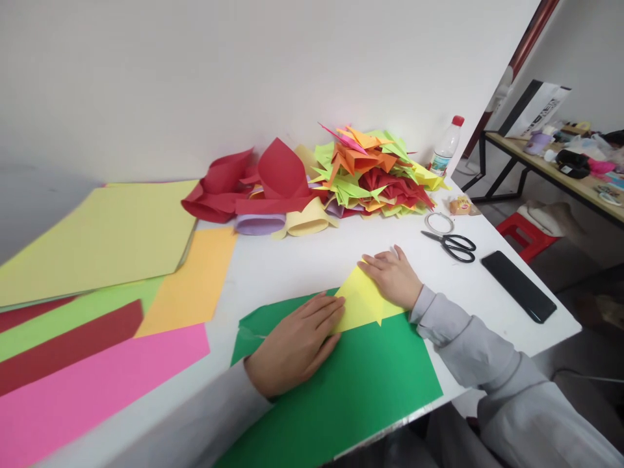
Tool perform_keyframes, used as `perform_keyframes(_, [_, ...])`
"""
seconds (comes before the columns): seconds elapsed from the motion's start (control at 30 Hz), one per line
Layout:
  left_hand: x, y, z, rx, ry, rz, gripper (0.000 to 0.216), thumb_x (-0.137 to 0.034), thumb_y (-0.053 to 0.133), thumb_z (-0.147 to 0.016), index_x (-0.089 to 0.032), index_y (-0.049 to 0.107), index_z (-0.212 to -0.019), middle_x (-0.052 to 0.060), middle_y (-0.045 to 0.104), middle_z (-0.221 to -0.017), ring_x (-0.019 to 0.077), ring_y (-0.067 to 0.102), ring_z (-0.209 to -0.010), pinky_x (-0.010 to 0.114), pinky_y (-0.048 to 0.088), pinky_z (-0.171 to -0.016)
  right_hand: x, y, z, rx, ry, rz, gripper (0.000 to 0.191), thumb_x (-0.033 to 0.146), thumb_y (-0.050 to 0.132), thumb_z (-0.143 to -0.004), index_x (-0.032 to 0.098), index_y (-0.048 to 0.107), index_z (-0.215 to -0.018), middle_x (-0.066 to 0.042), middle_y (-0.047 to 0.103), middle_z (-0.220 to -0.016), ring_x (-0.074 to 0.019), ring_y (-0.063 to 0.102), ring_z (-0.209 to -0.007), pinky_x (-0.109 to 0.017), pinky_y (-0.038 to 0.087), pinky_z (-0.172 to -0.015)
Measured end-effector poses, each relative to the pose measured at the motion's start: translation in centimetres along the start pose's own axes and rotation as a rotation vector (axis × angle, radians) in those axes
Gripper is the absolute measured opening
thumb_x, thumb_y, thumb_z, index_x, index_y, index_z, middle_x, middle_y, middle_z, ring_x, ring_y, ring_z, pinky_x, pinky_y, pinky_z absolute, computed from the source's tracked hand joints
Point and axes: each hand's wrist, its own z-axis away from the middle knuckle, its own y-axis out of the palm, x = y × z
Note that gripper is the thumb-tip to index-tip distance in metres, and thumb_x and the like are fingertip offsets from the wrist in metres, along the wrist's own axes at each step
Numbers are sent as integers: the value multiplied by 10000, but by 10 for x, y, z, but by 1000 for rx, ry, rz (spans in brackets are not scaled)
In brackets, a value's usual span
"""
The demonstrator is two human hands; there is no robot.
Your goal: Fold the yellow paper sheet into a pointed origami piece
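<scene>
A sheet of yellow paper (359, 305), folded to a peak at its far side, lies on a green sheet (385, 370). My left hand (297, 341) rests flat on the yellow paper's left corner, its fingers stretched out and side by side. At the far right slope of the same paper is my right hand (394, 278). Its fingertips press down on the fold near the peak, and one finger is lifted apart from the others. A pointed flap of the yellow paper shows between the two hands.
Coloured sheets (102, 240) lie on the left. Rolled red paper shapes (283, 172) and a heap of folded paper pieces (370, 175) stand by the wall. Scissors (451, 246), a wire ring (439, 223), a phone (518, 286) and a bottle (444, 148) are on the right.
</scene>
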Motion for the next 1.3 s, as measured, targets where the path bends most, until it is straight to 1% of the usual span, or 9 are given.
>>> perform_keyframes(0.27, [1, -3, 28, -71, 0, -21, 385, -257, 409, -967, -142, 575, -1296, 116, 657, -1256, 266, 589, -1174, 480, 452, -1051, 0, -1, 0, 35, 7, -31, 404, 189, 381, -989, 225, 501, -1373, -72, 508, -1437, -290, 487, -1188, -685, 230, -1059])
perform_keyframes(0.43, [4, -15, 29, -158, -5, 24, 296, -226, 445, -944, -142, 678, -1106, 94, 736, -1051, 236, 655, -985, 442, 506, -974, 0, 0, 0, 28, 5, -37, 406, 181, 384, -984, 218, 503, -1371, -68, 512, -1435, -296, 489, -1177, -687, 244, -1048])
perform_keyframes(0.57, [12, -26, 14, -157, -42, 62, 308, -205, 408, -962, -175, 700, -869, 45, 745, -871, 193, 651, -844, 438, 489, -985, 1, 0, -1, 33, 5, -45, 417, 164, 396, -969, 220, 507, -1367, -72, 509, -1437, -300, 484, -1176, -679, 245, -1047])
perform_keyframes(0.63, [17, -24, -1, -173, -47, 25, 310, -209, 384, -968, -154, 689, -980, 75, 736, -1015, 221, 637, -974, 420, 506, -963, 1, -1, -1, 30, 5, -48, 420, 157, 401, -963, 218, 511, -1364, -73, 514, -1433, -301, 485, -1170, -674, 237, -1051])
perform_keyframes(0.73, [22, -7, -30, -129, -36, -59, 321, -174, 374, -952, -92, 655, -1085, 131, 675, -1194, 250, 584, -1133, 395, 506, -975, 1, 0, -1, 18, 14, -63, 409, 162, 408, -961, 210, 522, -1351, -82, 528, -1419, -298, 485, -1173, -655, 228, -1062])
perform_keyframes(0.9, [20, 28, -69, -57, -59, -198, 305, -79, 398, -888, -74, 673, -1022, 167, 697, -1090, 257, 622, -1042, 418, 505, -953, -1, 3, 0, -34, 40, -106, 350, 226, 403, -991, 214, 557, -1305, -91, 566, -1380, -273, 489, -1179, -611, 246, -1068])
perform_keyframes(1.0, [17, 35, -72, -68, -86, -199, 308, -56, 397, -874, -35, 663, -1028, 202, 679, -1096, 282, 608, -1040, 433, 508, -920, -2, 3, 0, -40, 17, -72, 342, 234, 413, -995, 224, 558, -1304, -82, 555, -1392, -274, 489, -1165, -609, 258, -1058])
perform_keyframes(1.17, [15, 33, -69, -59, -94, -186, 295, -27, 410, -845, -37, 671, -983, 185, 682, -1029, 279, 593, -1029, 415, 497, -918, 3, -2, -2, -75, -17, 22, 329, 297, 393, -1010, 225, 570, -1278, -80, 583, -1344, -274, 508, -1108, -623, 252, -1050])
perform_keyframes(1.3, [14, 31, -69, -125, -79, -224, 275, -32, 452, -829, -19, 678, -984, 204, 682, -1060, 287, 597, -1002, 413, 507, -902, 9, -4, -7, -120, -14, 77, 314, 256, 364, -1014, 206, 597, -1218, -81, 626, -1263, -271, 508, -1100, -623, 229, -1058])
